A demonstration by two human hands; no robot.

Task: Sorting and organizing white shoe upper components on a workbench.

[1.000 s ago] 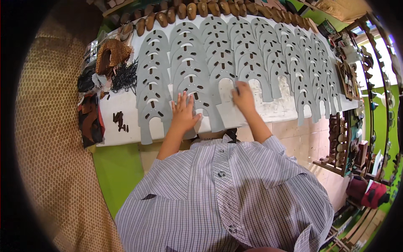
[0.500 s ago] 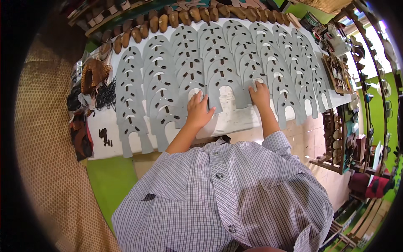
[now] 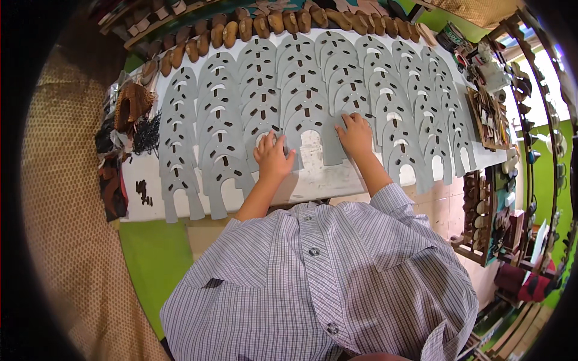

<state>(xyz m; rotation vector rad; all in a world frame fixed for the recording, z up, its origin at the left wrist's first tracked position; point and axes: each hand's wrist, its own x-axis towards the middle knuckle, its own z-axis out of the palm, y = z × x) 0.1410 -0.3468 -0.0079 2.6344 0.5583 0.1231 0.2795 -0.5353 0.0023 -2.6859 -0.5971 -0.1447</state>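
Observation:
Grey U-shaped cut pieces [image 3: 224, 159], each with small dark strips on it, lie overlapped in several columns across a white table. They look like shoe upper parts. My left hand [image 3: 274, 157] rests at the front end of a middle column, fingers spread, over the opening of its nearest piece. My right hand [image 3: 355, 139] lies on the nearest piece of a column further right, fingers extended and slightly apart. Between both hands, the front grey piece [image 3: 307, 120] of another column shows its rounded opening. Neither hand visibly grasps anything.
A row of brown shoe lasts [image 3: 275, 23] lines the table's far edge. Loose dark strips [image 3: 142, 191] lie at the front left, near black cords [image 3: 146, 135]. A wooden tray [image 3: 486, 117] of tools sits at the right edge. Racks of shoes [image 3: 480, 207] stand beyond it.
The whole view has shifted a little. My right hand has moved slightly left over its column's front piece. My left hand stays at about the same place on the pieces.

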